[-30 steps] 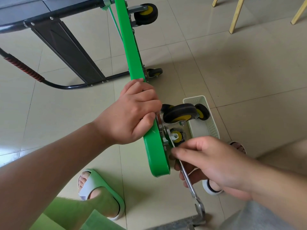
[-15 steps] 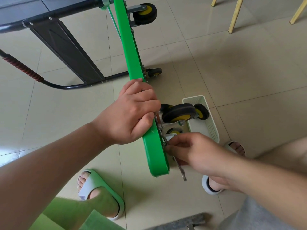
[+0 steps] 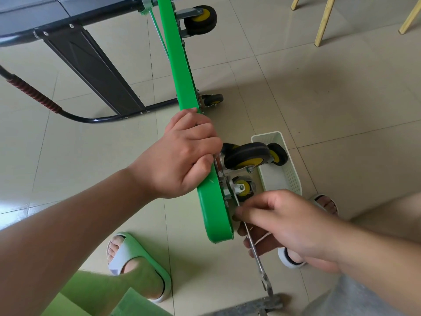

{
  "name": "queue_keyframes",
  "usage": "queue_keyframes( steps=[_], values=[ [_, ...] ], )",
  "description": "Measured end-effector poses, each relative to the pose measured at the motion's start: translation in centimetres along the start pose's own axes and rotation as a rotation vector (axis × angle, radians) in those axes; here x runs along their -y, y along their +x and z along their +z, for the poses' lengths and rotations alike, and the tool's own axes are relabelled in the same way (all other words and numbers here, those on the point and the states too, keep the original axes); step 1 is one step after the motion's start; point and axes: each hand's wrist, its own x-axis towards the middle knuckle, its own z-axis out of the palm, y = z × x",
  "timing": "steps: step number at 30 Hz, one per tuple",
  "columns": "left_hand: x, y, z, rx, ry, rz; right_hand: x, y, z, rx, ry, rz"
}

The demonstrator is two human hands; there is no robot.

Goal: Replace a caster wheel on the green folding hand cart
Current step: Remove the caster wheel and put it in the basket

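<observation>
The green folding hand cart point(image 3: 180, 71) stands on edge on the tiled floor, its wheel side facing right. My left hand point(image 3: 180, 156) grips the green deck's rim at mid-height. Just right of that hand a black caster wheel with a yellow hub point(image 3: 247, 156) sticks out from the deck, and a smaller caster point(image 3: 242, 188) sits below it. My right hand point(image 3: 282, 222) holds a metal wrench point(image 3: 257, 254) whose upper end meets the caster mount near the deck's lower end; its lower end points down toward the floor.
A white plastic basket point(image 3: 289, 179) with a spare wheel point(image 3: 276, 153) lies on the floor right of the cart. Two more casters point(image 3: 200, 19) point(image 3: 213, 100) sit higher on the deck. The black folded handle frame point(image 3: 91, 62) extends left. Wooden chair legs point(image 3: 323, 21) stand top right. Feet in slippers below.
My right hand has swung the wrench back down: half a second ago it was raised close against the caster mount, and now the wrench handle points down at the floor as before. The left hand stays put.
</observation>
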Motion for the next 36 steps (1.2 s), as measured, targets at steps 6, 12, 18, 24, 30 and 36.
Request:
queue_keyframes(
  steps=[6, 12, 18, 24, 30, 36],
  values=[
    [0.0, 0.0, 0.0, -0.009, 0.01, 0.0, 1.4, -0.5, 0.1, 0.049, 0.11, 0.001],
    [0.0, 0.0, 0.0, -0.012, 0.002, 0.003, 1.4, 0.9, 0.8, 0.068, 0.033, -0.033],
    [-0.1, 0.0, 0.0, -0.011, 0.002, 0.002, 0.0, 3.3, 0.2, -0.042, -0.098, -0.036],
    [-0.1, 0.0, 0.0, -0.006, 0.004, -0.001, -1.1, 4.1, 0.1, -0.081, -0.157, -0.117],
    [0.0, 0.0, 0.0, -0.006, -0.006, 0.0, -1.1, 2.0, -0.2, -0.034, -0.183, 0.001],
    [0.0, 0.1, 0.0, -0.01, -0.006, 0.005, 0.8, -0.5, 0.1, -0.001, 0.053, 0.044]
  ],
)
